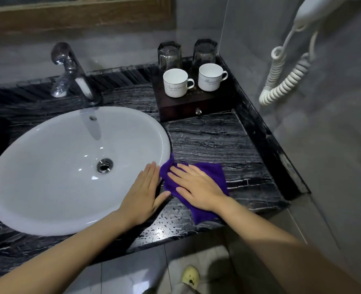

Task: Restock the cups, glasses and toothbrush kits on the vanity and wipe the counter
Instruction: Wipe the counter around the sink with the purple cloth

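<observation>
Purple cloth (214,174) lies on the black marbled counter (217,141) just right of the white sink (54,166). It is pressed flat under the right hand (196,186) — fingers straight and slightly spread, gripping nothing. The left hand (146,194) rests beside it on the sink's rim, fingers straight and together, thumb angled out toward the cloth. In the back right corner a dark wooden drawer box (181,110) carries two white cups (175,83) in front and two glasses (169,55) behind them — well apart from both hands. A chrome tap (73,71) stands behind the sink.
</observation>
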{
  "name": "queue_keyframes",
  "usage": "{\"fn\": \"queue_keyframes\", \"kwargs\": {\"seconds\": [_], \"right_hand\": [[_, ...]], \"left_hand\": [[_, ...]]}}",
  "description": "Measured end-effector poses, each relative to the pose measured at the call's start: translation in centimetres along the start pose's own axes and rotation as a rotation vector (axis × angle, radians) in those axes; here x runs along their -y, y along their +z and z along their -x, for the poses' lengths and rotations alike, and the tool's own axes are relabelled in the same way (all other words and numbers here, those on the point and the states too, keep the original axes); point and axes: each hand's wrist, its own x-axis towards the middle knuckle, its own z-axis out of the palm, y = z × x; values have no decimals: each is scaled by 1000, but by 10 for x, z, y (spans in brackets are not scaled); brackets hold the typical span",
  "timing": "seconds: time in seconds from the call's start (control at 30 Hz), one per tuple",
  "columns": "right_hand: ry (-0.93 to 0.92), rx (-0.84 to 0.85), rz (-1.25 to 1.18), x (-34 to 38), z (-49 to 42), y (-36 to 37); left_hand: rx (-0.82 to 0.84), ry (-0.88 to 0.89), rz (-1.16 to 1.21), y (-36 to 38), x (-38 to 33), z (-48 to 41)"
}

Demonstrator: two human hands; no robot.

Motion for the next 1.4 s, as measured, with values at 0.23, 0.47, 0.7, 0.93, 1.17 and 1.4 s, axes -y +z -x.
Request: {"fn": "queue_keyframes", "kwargs": {"seconds": [0.23, 0.47, 0.7, 0.93, 1.17, 1.4], "right_hand": [[135, -94, -110, 26, 6, 10], [388, -498, -271, 42, 10, 1], [640, -460, -122, -38, 46, -55], [586, -90, -18, -70, 78, -33], [618, -255, 78, -59, 87, -12], [672, -223, 71, -12, 82, 7]], "left_hand": [[7, 55, 24, 0, 8, 13], [-1, 62, 19, -1, 10, 16], [-46, 150, -56, 2, 12, 17], [-58, 153, -107, 5, 14, 15], [-35, 150, -133, 3, 9, 16], [-42, 155, -134, 2, 7, 17]]}}
